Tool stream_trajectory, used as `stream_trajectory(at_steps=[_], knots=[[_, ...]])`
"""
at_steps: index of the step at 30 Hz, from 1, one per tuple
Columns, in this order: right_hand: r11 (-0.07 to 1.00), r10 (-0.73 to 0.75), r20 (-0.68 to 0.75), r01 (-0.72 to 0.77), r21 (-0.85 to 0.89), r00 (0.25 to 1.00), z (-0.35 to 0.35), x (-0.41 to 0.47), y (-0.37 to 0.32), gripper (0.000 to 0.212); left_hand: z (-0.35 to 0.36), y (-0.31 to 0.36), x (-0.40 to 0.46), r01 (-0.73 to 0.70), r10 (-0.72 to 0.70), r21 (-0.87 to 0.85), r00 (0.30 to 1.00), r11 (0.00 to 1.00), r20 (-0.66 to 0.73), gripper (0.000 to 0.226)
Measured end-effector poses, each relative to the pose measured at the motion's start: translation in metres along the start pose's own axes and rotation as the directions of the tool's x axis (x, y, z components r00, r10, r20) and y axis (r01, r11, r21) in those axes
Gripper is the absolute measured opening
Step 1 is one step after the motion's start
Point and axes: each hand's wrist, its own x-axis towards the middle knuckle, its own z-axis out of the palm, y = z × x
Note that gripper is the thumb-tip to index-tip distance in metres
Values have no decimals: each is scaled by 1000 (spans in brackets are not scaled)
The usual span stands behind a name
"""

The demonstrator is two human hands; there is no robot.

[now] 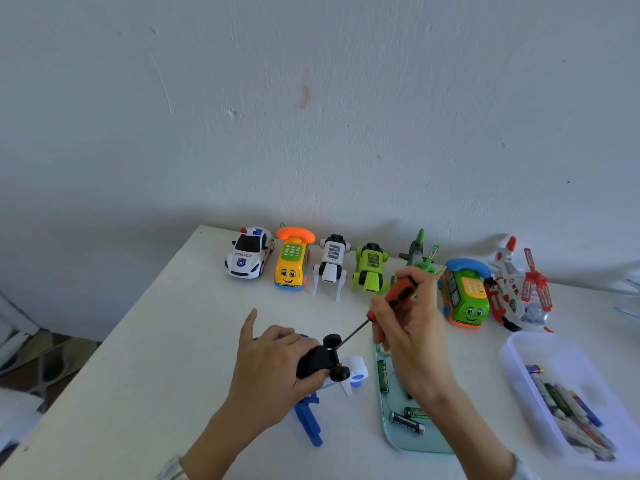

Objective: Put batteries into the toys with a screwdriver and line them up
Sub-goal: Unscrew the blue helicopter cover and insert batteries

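My left hand point(277, 362) grips a blue-and-white toy plane point(349, 372) turned upside down, its black wheeled underside point(323, 358) facing up. My right hand point(412, 327) holds a red-and-black screwdriver point(398, 292), whose thin shaft slants down-left with its tip at the black underside. Several toys stand in a row along the wall: a police car point(247, 252), a yellow phone bus point(292, 261), a white robot dog point(330, 265), a green robot dog point(370, 268), a green plane point(420, 252) partly hidden by my right hand, a green phone bus point(465, 296) and a white-and-red helicopter point(519, 289).
A pale blue tray point(415, 441) beside my right wrist carries loose batteries point(407, 422). A clear plastic box point(519, 358) at the right holds several more batteries point(568, 407). The white table's left edge point(114, 334) runs diagonally, with floor below it.
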Motion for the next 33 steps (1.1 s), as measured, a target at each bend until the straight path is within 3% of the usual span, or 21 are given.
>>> stream_trajectory(at_steps=[3, 15, 19, 22, 25, 29, 33], knots=[[996, -55, -18, 54, -69, 998, 2, 2, -4, 40, 0, 1, -2, 0, 0, 9, 1000, 1000, 5, 36], [946, -108, 274, 184, -268, 956, 23, -1, -12, 37, -1, 4, -2, 9, -9, 32, 1000, 999, 9, 37], [955, -73, 253, 140, -261, 965, 25, 1, -12, 36, -1, 4, -3, 10, -10, 26, 1000, 1000, 8, 38], [978, 14, 69, 0, -206, 998, 23, 5, -1, 33, -2, 4, -4, 17, -17, 17, 1000, 1000, 13, 40], [970, 242, -95, -240, 30, 966, 16, 6, 16, 27, -2, 5, -3, 19, -19, -4, 1000, 1000, 8, 38], [839, 500, -130, -442, 319, 856, 5, 1, 37, 23, -1, 4, -3, 26, -26, -27, 1000, 999, 1, 32], [768, 575, -131, -477, 427, 808, 3, -9, 47, 22, 0, 4, -2, 24, -24, -31, 1000, 999, 6, 30]])
